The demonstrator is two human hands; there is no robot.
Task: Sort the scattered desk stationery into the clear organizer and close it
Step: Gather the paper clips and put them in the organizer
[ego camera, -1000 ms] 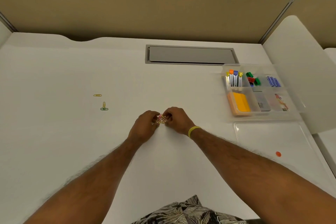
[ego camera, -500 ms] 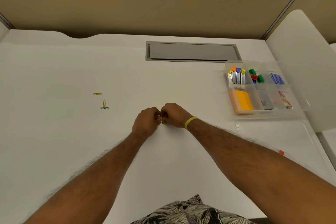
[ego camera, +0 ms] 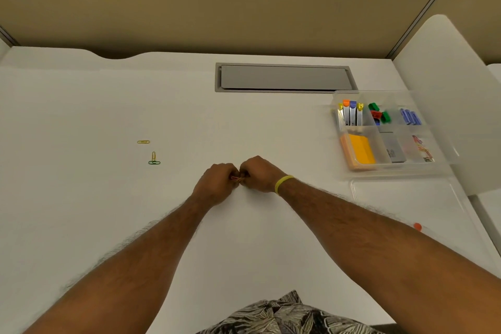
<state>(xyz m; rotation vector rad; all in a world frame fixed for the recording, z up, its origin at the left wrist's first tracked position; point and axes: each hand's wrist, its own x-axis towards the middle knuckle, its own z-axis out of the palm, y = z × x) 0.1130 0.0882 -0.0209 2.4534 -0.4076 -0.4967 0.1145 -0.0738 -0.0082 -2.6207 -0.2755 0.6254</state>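
**Q:** State the materials and shapes, left side first.

**A:** The tabletop (ego camera: 81, 225) is smooth, matte white. Three thin wire loops lie toward its left edge. One is a yellow paper clip (ego camera: 143, 141). Just nearer the front edge, a second yellow clip (ego camera: 153, 156) meets a green clip (ego camera: 154, 162) end-on. A flat grey rectangular hatch (ego camera: 283, 77) sits flush at the middle of the far edge. The clear organizer (ego camera: 444, 144) stands by the right edge. It is rigid transparent plastic, partitioned and uncovered. Its compartments hold capped tubes, green and red binder clips, blue pieces, an orange-yellow pad, a grey block and coloured clips. Its flat clear lid (ego camera: 401, 198) lies just in front of it. A small round orange piece (ego camera: 417, 226) rests on the lid, partly hidden by the forearm.

**Q:** State the open room.

**A:** Bare tabletop runs from the loose clips to the hands, and from the hands to the organizer wall.

**Q:** State the hands.

**A:** The left hand (ego camera: 217, 183) and right hand (ego camera: 257, 173) meet at mid-tabletop with the fingers curled tight. Both pinch the bunched paper clips (ego camera: 236, 178), and red and yellow wire shows between them. A yellow band (ego camera: 283, 183) circles the right wrist.
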